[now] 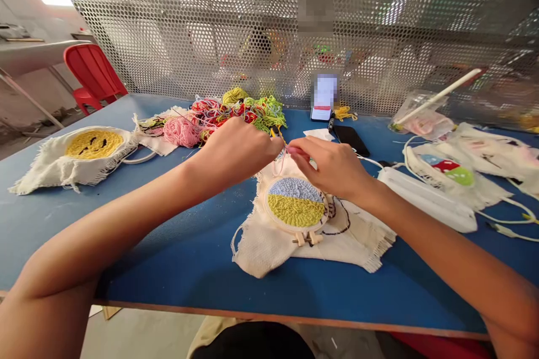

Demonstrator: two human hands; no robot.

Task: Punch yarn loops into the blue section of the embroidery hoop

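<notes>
The left hand (246, 148) is curled nearly into a fist, its fingertips closed on a yellow-and-black tool (275, 131) that is mostly hidden. The right hand (330, 164) meets it with thumb and fingers drawn narrow, apparently pinching a pale strand (275, 168) that loops down between the two; the exact grip is too small to make out.

Just below the fingers lies a round embroidery hoop (324, 227), blue stitching (295, 187) in its upper half and yellow-green stitching (295, 210) in its lower, its screw fitting (307, 239) at six o'clock. Taking the hoop as the clock's centre, its cream cloth (265, 247) spreads widest from four to seven, and a dark thread (347, 219) curls near it between three and four.

Farther out on the blue table (168, 269), a tangled yarn heap (252, 109) sits at eleven, with a pink yarn ball (183, 132) beside it at ten. A fringed cloth with a yellow face (95, 144) lies between nine and ten. A lit phone (323, 100) stands between twelve and one, near the perforated metal screen (202, 28). A plastic bag (433, 123) lies at two, and a white block (427, 202) at three.
</notes>
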